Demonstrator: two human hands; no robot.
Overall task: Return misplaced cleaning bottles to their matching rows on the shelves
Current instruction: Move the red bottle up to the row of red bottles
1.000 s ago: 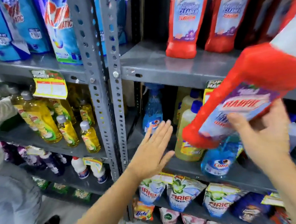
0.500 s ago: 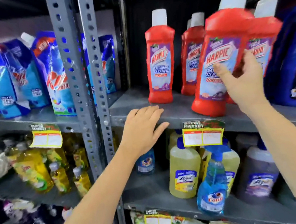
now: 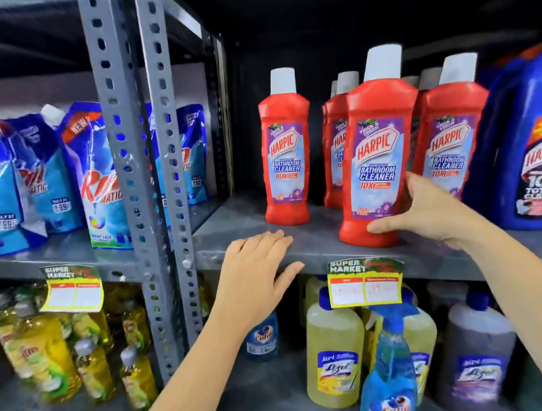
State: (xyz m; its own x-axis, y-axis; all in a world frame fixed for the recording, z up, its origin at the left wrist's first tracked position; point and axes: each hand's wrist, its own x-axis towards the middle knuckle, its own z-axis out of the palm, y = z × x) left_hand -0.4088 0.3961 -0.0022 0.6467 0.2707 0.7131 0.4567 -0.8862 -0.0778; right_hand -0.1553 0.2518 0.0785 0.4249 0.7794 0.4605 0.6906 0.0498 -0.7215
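A red Harpic bathroom cleaner bottle [image 3: 378, 160] with a white cap stands upright at the front of the grey shelf [image 3: 304, 245]. My right hand [image 3: 427, 209] grips its lower right side, thumb across the base. Behind and beside it stand more red Harpic bottles [image 3: 285, 150] in a row. My left hand [image 3: 256, 273] rests flat on the shelf's front edge, fingers apart, holding nothing.
A large blue Harpic jug [image 3: 530, 144] stands right of the red row. Blue detergent pouches [image 3: 96, 177] fill the left bay past the grey uprights [image 3: 147, 185]. Below are yellow Lizol bottles [image 3: 334, 356], a blue Colin spray [image 3: 388, 383] and yellow dish-liquid bottles [image 3: 41, 356].
The red bottle went from tilted in the air to upright, set down on the shelf's front with the red row. My left hand rose to rest on the shelf edge.
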